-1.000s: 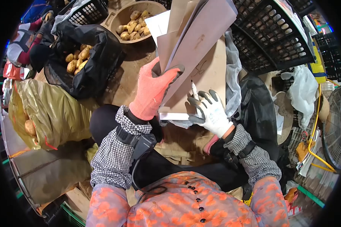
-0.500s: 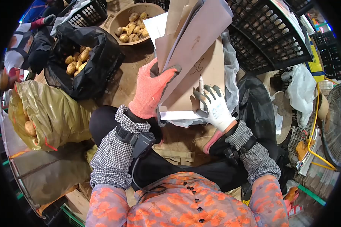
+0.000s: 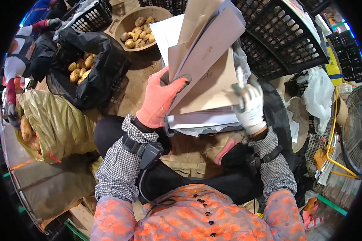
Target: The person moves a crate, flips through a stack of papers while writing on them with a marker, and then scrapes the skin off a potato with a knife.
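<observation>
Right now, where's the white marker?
The white marker is right of centre in the head view, blurred, in the right hand, by the right edge of the brown paper sheet.

The left grip (image 3: 159, 96), in an orange glove, clasps a cardboard sheaf (image 3: 213, 40). Right of the sheaf's lower end, the right grip (image 3: 251, 106), white-gloved and blurred, holds a marker (image 3: 239, 76) beside a brown sheet (image 3: 213, 94) bearing handwritten figures. White paper (image 3: 205, 119) shows below the sheaf. Left of the sheaf stands a tan basin (image 3: 126, 25) of potatoes (image 3: 138, 37); farther left of the sheaf, a black bag (image 3: 106, 78) holds more. A black crate (image 3: 283, 36) stands right of the sheaf.
</observation>
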The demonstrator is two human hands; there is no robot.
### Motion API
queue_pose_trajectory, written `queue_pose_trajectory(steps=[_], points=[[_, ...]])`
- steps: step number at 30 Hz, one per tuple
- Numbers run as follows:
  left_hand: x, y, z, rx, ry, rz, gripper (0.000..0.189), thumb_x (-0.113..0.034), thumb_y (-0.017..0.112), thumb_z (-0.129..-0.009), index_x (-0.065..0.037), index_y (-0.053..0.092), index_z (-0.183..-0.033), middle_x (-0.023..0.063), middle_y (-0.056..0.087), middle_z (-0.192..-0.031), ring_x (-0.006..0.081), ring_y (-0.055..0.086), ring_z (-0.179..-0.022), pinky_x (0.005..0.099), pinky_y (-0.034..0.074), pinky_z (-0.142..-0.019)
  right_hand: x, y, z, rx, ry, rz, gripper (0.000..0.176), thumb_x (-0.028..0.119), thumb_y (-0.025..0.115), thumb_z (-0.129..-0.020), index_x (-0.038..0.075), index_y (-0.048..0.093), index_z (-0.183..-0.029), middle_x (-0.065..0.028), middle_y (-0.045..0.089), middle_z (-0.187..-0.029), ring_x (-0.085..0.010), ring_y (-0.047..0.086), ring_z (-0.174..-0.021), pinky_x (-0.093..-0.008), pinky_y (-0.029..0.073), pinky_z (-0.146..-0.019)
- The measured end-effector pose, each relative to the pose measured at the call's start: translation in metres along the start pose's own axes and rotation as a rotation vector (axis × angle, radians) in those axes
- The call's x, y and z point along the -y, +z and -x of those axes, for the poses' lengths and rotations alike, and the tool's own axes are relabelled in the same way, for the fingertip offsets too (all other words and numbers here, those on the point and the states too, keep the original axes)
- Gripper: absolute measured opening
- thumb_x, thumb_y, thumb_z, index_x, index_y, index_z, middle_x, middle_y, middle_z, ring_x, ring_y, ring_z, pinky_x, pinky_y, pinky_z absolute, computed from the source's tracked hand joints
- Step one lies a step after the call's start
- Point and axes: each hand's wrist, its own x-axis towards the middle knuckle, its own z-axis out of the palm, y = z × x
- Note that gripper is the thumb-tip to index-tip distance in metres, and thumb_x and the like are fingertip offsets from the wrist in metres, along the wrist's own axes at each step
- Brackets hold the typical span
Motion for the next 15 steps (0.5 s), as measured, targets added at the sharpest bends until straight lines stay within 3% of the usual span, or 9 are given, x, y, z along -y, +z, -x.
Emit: queue_pose_trajectory(steps=[3, 4, 5, 8, 9, 10, 12, 13, 15], points=[[0.011, 0.008, -0.003, 0.097, -0.048, -0.072, 0.03, -0.008, 0.066, -0.08, 0.005, 0.063, -0.107, 0.0035, 0.066, -0.082, 0.005, 0.056, -0.07, 0.0223, 0.046, -0.062, -0.025, -0.011, -0.005, -0.112, 0.055, -0.051, 0.053, 0.005, 0.069, -0.066, 0.011, 0.056, -0.117, -0.0092, 0.059, -0.095, -0.0321, 0.056, -0.092, -0.0436, 0.042, -0.091], [0.018, 0.014, -0.004, 0.124, 0.04, -0.173, 0.032, -0.01, 0.066, -0.08, 0.005, 0.063, -0.108, 0.0068, 0.068, -0.086, 0.0089, 0.059, -0.074, 0.025, 0.048, -0.067, -0.025, -0.011, -0.009, -0.186, 0.07, -0.16, 0.053, 0.002, 0.069, -0.067, 0.009, 0.056, -0.117, -0.01, 0.06, -0.096, -0.0309, 0.058, -0.091, -0.0391, 0.046, -0.086], [0.02, 0.019, -0.002, 0.146, 0.125, -0.273, 0.034, -0.011, 0.067, -0.08, 0.005, 0.062, -0.11, 0.0102, 0.069, -0.09, 0.0128, 0.062, -0.078, 0.0277, 0.049, -0.071, -0.019, -0.015, -0.013, -0.216, 0.105, -0.21, 0.05, 0.002, 0.069, -0.066, 0.01, 0.057, -0.115, -0.0111, 0.059, -0.096, -0.032, 0.057, -0.089, -0.0402, 0.046, -0.082], [0.019, 0.032, 0.006, 0.255, 0.156, -0.48, 0.035, -0.011, 0.069, -0.08, 0.003, 0.061, -0.112, 0.0046, 0.067, -0.085, 0.0102, 0.059, -0.074, 0.0256, 0.049, -0.067, -0.012, -0.013, -0.018, -0.295, 0.189, -0.341, 0.047, -0.001, 0.068, -0.066, 0.007, 0.058, -0.111, -0.013, 0.059, -0.097, -0.031, 0.059, -0.087, -0.0375, 0.049, -0.077], [0.025, 0.035, 0.007, 0.334, 0.161, -0.493, 0.04, -0.012, 0.07, -0.078, 0.001, 0.06, -0.114, 0.01, 0.067, -0.095, 0.0171, 0.063, -0.085, 0.0297, 0.049, -0.078, -0.006, -0.013, -0.023, -0.353, 0.268, -0.553, 0.045, -0.004, 0.066, -0.067, 0.004, 0.057, -0.111, -0.0119, 0.06, -0.099, -0.0251, 0.061, -0.089, -0.0325, 0.049, -0.078], [0.027, 0.037, 0.008, 0.341, 0.163, -0.492, 0.04, -0.012, 0.07, -0.078, 0.001, 0.06, -0.114, 0.01, 0.067, -0.095, 0.0171, 0.063, -0.085, 0.0297, 0.049, -0.078, -0.006, -0.004, -0.024, -0.417, 0.403, -0.842, 0.043, -0.006, 0.066, -0.07, 0.003, 0.056, -0.11, -0.0095, 0.061, -0.1, -0.0195, 0.061, -0.09, -0.0284, 0.049, -0.079], [0.026, 0.041, 0.01, 0.354, 0.511, -0.776, 0.045, -0.019, 0.069, -0.079, -0.006, 0.058, -0.121, 0.0125, 0.062, -0.114, 0.0293, 0.06, -0.103, 0.0353, 0.047, -0.088, 0.001, -0.012, -0.033, -0.397, 0.419, -0.79, 0.042, -0.004, 0.068, -0.071, 0.002, 0.055, -0.11, -0.0101, 0.061, -0.1, -0.0184, 0.061, -0.089, -0.0285, 0.049, -0.079], [0.024, 0.042, 0.01, 0.403, 0.471, -0.809, 0.047, -0.019, 0.068, -0.079, -0.012, 0.056, -0.124, 0.012, 0.057, -0.121, 0.0281, 0.056, -0.11, 0.0362, 0.045, -0.092, 0.005, -0.017, -0.034, -0.339, 0.47, -0.777, 0.041, -0.004, 0.068, -0.071, 0.001, 0.055, -0.11, -0.0104, 0.061, -0.098, -0.0185, 0.061, -0.088, -0.028, 0.049, -0.079], [0.03, 0.045, 0.011, 0.386, 0.421, -0.79, 0.045, -0.018, 0.068, -0.079, -0.012, 0.057, -0.122, 0.0128, 0.059, -0.118, 0.0293, 0.057, -0.107, 0.0364, 0.046, -0.09, -0.002, -0.001, -0.03, -0.393, 0.416, -0.766, 0.038, -0.001, 0.07, -0.073, 0.002, 0.055, -0.108, -0.01, 0.061, -0.097, -0.0176, 0.061, -0.087, -0.029, 0.049, -0.078]])
